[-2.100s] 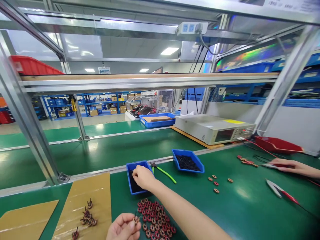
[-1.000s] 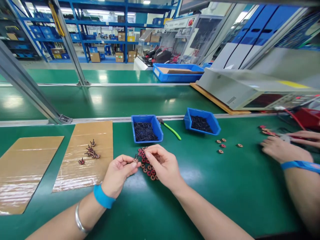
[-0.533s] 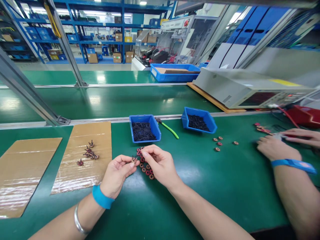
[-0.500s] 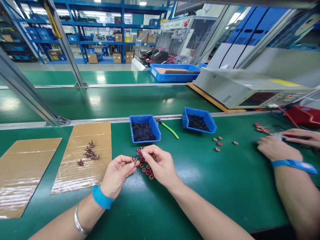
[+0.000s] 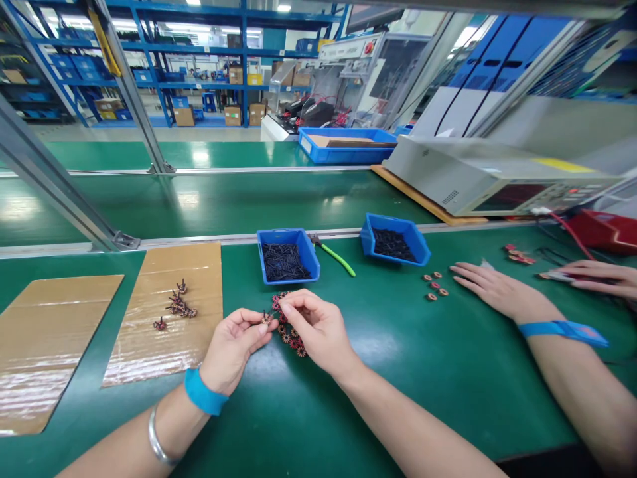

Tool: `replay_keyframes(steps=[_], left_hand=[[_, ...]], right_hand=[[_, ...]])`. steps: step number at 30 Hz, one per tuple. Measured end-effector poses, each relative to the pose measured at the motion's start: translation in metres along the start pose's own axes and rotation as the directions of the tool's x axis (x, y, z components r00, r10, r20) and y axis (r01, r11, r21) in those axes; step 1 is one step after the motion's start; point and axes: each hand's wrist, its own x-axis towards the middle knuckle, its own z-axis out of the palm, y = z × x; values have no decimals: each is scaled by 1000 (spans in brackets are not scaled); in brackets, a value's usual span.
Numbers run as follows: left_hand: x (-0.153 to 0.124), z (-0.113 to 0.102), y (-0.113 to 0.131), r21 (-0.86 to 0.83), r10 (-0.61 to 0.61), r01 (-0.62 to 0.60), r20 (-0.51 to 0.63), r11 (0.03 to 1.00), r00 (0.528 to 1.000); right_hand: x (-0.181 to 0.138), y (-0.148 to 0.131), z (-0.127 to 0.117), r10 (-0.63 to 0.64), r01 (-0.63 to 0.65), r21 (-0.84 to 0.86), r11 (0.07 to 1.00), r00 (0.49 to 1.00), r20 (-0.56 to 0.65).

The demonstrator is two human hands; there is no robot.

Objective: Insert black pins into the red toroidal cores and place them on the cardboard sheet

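Note:
My left hand [image 5: 233, 348], with a blue wristband, pinches a small copper-wound ring coil [image 5: 266, 319] between thumb and fingers. My right hand [image 5: 318, 326] is closed in a pinch right beside that coil, fingertips meeting it; what it holds is too small to make out. Both hands hover over a pile of red and copper ring coils [image 5: 291, 332] on the green mat. Just beyond stands a blue bin of small black pins [image 5: 287, 256].
Finished coils with pins [image 5: 176, 307] lie on a brown cardboard sheet [image 5: 164, 345] to the left. A second blue bin [image 5: 395, 239], a green-handled tool [image 5: 338, 257] and loose rings [image 5: 434, 287] lie to the right. A co-worker's hand [image 5: 490, 289] reaches toward those rings. A grey test instrument [image 5: 497, 179] stands behind.
My right hand left the pin bin and came back to the coil in my left hand; both then stayed still. The co-worker's hand has stretched left toward the loose rings.

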Motion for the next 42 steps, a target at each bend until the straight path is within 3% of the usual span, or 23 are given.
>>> replay_keyframes(steps=[7,16,20,25,32,38,42], left_hand=[[1,0,-1,5,-4,4,0,1000,1000],[0,-1,-2,2,5,-5,45,1000,999],[0,-1,-3,25,-7,6,59,1000,998],[0,1,-2,23,1,-3,70,1000,998],[0,1,-3,35,1,-5,100,999,995],[-2,-2,-3,40,-10,6,100,999,995],[0,-3,-3,5,-6,6,103,1000,995]], right_hand=[[-1,-4,1,-15,16,-22,1000,1000,25],[-3,-15,-7,-150,167,-244,955,985,85],[3,-17,-17,-180,194,-228,954,980,80],[4,-17,-15,-190,224,-236,946,969,157],[-1,-16,-5,-57,100,-227,969,980,192],[7,-16,-28,-99,127,-124,984,974,206],[8,-18,-39,-149,207,-192,959,948,280]])
